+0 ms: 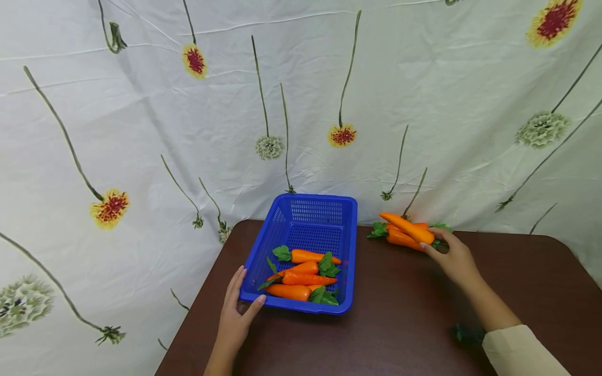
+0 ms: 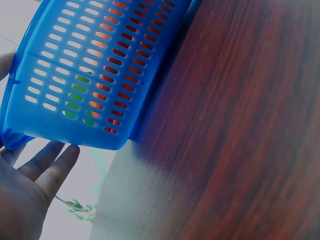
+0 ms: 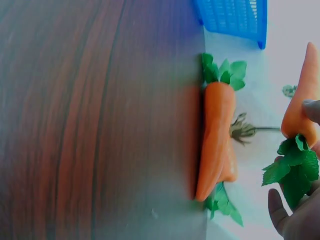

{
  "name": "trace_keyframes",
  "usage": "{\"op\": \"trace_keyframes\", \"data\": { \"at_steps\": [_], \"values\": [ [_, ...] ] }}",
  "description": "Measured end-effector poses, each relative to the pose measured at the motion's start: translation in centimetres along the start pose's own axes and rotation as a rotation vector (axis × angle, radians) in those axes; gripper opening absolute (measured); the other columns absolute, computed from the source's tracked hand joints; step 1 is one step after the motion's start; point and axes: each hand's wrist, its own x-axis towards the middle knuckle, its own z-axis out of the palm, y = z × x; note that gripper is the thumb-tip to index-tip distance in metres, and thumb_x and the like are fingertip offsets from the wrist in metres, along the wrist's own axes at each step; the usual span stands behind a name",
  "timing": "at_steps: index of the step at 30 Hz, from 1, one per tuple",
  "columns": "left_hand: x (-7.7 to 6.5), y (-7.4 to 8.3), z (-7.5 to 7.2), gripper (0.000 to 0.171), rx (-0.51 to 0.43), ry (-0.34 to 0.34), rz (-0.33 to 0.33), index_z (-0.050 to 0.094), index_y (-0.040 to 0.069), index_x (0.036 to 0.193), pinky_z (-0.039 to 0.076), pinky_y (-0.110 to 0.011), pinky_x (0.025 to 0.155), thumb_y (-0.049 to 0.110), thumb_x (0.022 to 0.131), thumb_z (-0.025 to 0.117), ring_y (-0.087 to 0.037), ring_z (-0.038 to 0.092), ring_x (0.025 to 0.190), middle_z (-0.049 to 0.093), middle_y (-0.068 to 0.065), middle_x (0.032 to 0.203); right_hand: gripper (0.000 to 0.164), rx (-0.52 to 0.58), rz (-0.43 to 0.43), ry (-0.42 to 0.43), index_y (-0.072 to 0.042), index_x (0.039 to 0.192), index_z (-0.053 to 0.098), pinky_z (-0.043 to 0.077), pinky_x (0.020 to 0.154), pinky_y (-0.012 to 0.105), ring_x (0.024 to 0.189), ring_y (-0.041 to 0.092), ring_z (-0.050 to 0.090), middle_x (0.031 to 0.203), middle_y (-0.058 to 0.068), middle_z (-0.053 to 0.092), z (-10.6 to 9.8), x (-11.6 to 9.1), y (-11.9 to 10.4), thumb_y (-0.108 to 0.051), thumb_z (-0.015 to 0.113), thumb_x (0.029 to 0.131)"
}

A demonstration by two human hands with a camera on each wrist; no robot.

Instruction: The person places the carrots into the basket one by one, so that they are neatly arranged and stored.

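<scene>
My left hand spans the near left corner of a blue plastic basket. Its fingers lie along the outer left side, and the thumb touches the front rim. In the left wrist view, the fingertips show fairly straight beside the slotted wall. Several orange carrots with green leaves lie in the near half of the basket. Off to the right, my right hand pinches a carrot near its leafy end, tip pointing left. Below that one, two more carrots lie together on the table with leaves at opposite ends.
The dark brown table has rounded far corners. A pale cloth with printed flowers hangs behind it. Beside the right sleeve sits a dark, blurred object.
</scene>
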Motion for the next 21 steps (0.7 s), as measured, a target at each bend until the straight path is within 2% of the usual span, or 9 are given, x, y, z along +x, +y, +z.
{"op": "trace_keyframes", "data": {
  "at_steps": [6,11,13,16,19,21],
  "values": [
    [0.0,-0.1,0.0,0.078,0.0,0.0,-0.011,0.034,0.032,0.157,0.036,-0.004,0.098,0.019,0.092,0.075,-0.022,0.04,0.144,0.022,0.007,0.168,0.055,0.002,-0.035,-0.013,-0.006,0.14,0.054,0.052,0.091,0.056,0.119,0.041,0.058,0.136,0.024,0.06,0.7,-0.3,-1.3,-0.038,0.067,0.098],
    [0.1,-0.3,-0.1,0.079,0.002,-0.002,-0.015,0.033,0.033,0.158,0.037,-0.004,0.098,0.02,0.092,0.075,-0.023,0.04,0.144,0.021,0.005,0.168,0.054,0.021,-0.057,-0.034,-0.009,0.139,0.054,0.044,0.098,0.066,0.126,0.044,0.054,0.138,0.023,0.059,1.4,-0.6,-2.9,-0.039,0.069,0.096],
    [0.1,-0.4,-0.1,0.078,0.002,-0.003,-0.014,0.033,0.033,0.158,0.037,-0.004,0.098,0.02,0.092,0.075,-0.023,0.04,0.144,0.021,0.004,0.168,0.053,0.029,-0.074,-0.033,-0.01,0.138,0.055,0.045,0.099,0.065,0.126,0.042,0.055,0.139,0.022,0.059,1.7,-0.7,-3.5,-0.037,0.07,0.096],
    [0.1,-0.4,-0.1,0.078,0.003,-0.004,-0.011,0.033,0.034,0.158,0.036,-0.004,0.098,0.021,0.093,0.074,-0.023,0.039,0.145,0.021,0.004,0.168,0.052,0.031,-0.104,-0.027,-0.01,0.138,0.057,0.051,0.095,0.057,0.119,0.038,0.06,0.138,0.019,0.061,2.1,-1.0,-4.3,-0.034,0.072,0.095],
    [0.1,-0.4,0.0,0.078,-0.001,-0.005,-0.005,0.033,0.033,0.158,0.037,-0.004,0.098,0.021,0.093,0.075,-0.023,0.04,0.144,0.021,0.004,0.168,0.05,0.039,-0.126,-0.023,-0.01,0.137,0.059,0.055,0.088,0.037,0.11,0.031,0.063,0.136,0.015,0.063,2.5,-1.1,-5.0,-0.031,0.073,0.094],
    [0.1,-0.4,0.0,0.078,-0.004,-0.005,-0.003,0.033,0.033,0.157,0.037,-0.004,0.098,0.021,0.092,0.075,-0.023,0.04,0.144,0.021,0.005,0.168,0.05,0.048,-0.143,-0.021,-0.011,0.137,0.06,0.054,0.084,0.026,0.106,0.026,0.063,0.134,0.013,0.064,2.7,-1.2,-5.4,-0.03,0.074,0.093]
  ]
}}
